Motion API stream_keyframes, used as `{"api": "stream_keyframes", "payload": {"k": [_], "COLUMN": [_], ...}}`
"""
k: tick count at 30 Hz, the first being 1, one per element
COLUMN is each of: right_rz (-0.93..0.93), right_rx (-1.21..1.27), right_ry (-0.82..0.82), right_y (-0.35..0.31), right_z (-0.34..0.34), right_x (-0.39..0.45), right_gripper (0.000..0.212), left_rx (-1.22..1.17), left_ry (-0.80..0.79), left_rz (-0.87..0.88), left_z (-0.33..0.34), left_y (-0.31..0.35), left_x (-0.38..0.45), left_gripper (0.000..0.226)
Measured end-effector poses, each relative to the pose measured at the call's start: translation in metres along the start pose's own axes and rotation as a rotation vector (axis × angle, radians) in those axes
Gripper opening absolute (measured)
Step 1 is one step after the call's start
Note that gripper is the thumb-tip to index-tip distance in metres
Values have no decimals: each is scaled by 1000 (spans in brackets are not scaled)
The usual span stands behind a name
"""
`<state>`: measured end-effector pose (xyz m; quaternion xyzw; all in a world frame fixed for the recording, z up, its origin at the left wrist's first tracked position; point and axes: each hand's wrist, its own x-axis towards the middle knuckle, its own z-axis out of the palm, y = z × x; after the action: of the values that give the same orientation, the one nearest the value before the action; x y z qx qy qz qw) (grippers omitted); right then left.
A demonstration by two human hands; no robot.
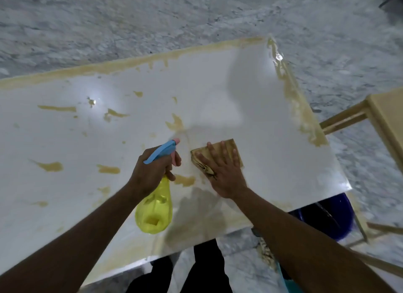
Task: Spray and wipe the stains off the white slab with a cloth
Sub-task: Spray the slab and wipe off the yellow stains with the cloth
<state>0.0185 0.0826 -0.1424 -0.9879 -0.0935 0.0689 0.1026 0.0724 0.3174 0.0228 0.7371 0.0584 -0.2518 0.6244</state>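
A large white slab (218, 92) fills the middle of the view, marked with several yellowish-brown stains (51, 166) across its left half and along its far and right edges. My left hand (150, 172) grips a yellow spray bottle (156, 209) with a blue and pink trigger head, its nozzle pointing away from me toward a stain. My right hand (224, 172) lies flat, fingers spread, pressing a folded, stained tan cloth (229, 147) onto the slab just right of the nozzle.
A dark blue bucket (327, 216) sits on the floor under the slab's near right corner. A tan wooden stand (383, 120) is at the right. The floor is mottled grey stone (152, 20). My dark trouser legs (202, 271) show below the near edge.
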Motion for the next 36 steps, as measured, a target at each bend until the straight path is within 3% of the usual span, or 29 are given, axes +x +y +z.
{"api": "stream_keyframes", "payload": {"k": [3, 6, 10, 12, 14, 17, 20, 23, 27, 36], "right_rz": [6, -1, -8, 95, 336, 688, 784, 792, 765, 716], "right_rx": [-14, -25, 45, 272, 699, 1107, 1621, 1922, 2036, 2009], "right_ry": [-14, -83, -243, -336, -388, -206, -48, -65, -97, -283], "right_y": [-7, -12, -8, -8, -13, -15, -15, -29, -50, -74], "right_z": [1, 0, -7, -23, -55, -104, -126, -138, -141, -138], "right_x": [-46, -89, -132, -137, -124, -95, -69, -40, -3, 72], "right_gripper": [60, 61, 61, 62, 51, 47, 39, 52, 54, 59], "left_rx": [20, -5, -24, -7, 12, 22, 18, 38, 45, -2], "left_ry": [-27, -60, -110, -133, -156, -177, -163, -116, -17, 162], "left_rz": [-35, -56, -72, -68, -57, -51, -32, -22, -33, -6], "left_z": [5, 11, 15, 13, 10, 6, 5, 2, -9, -41], "left_y": [-15, -28, -37, -41, -46, -52, -49, -37, -28, -5], "left_x": [-22, -43, -69, -79, -85, -87, -85, -78, -66, -38], "left_gripper": [37, 24, 27, 28, 25, 26, 25, 28, 31, 40]}}
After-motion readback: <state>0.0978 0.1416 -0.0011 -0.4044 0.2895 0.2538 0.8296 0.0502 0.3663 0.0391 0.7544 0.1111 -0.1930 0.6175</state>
